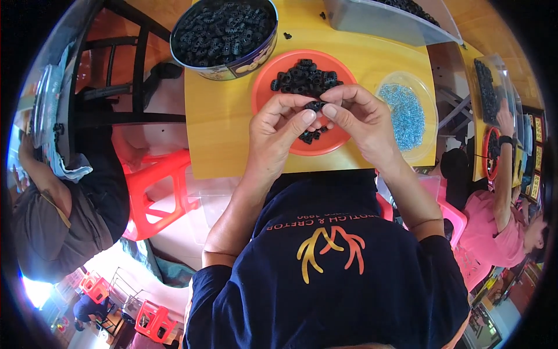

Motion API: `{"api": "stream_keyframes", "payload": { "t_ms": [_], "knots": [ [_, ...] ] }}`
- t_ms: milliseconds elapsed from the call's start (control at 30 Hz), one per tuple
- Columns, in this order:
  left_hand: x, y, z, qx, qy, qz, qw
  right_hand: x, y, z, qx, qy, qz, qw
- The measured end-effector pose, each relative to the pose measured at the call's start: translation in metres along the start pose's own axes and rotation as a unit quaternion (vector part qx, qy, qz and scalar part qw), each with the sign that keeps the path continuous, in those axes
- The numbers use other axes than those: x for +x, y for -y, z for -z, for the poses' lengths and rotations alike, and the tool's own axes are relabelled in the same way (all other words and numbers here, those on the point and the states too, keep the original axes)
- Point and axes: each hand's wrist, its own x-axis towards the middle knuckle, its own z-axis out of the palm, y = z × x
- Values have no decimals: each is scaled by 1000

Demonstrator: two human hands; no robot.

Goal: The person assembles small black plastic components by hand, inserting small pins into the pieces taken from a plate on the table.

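Observation:
Both my hands meet over the orange-red plate (264, 72), fingertips closed on a small black plastic piece (315, 106). My left hand (278, 125) pinches it from the left. My right hand (366, 122) pinches it from the right, thumb and forefinger pressed together. Whether a second small part sits between the fingers cannot be made out. Behind my fingers, a heap of black plastic pieces (303, 77) lies on the plate's far half. A few smaller black pieces (311, 136) show below my fingertips.
Beside my right hand stands a clear round tub (430, 116) of tiny shiny blue pieces (404, 113). A bucket (238, 72) full of black pieces stands far left on the yellow table (215, 139), a grey bin (378, 23) far right. Other people sit on both sides; red stools (152, 189) stand left.

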Motion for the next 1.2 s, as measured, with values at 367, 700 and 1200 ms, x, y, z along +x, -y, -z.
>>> {"api": "stream_keyframes", "payload": {
  "t_ms": [367,700,1200],
  "knots": [
    [-1,0,-6,32,-22,-19,999,-1,-5,0,-159,-3,138,978],
    [4,-3,-9,56,-30,-29,998,1,0,-4,-141,-11,150,979],
    [-8,2,-9,59,-21,4,998,-2,25,3,-363,25,221,905]
  ]
}}
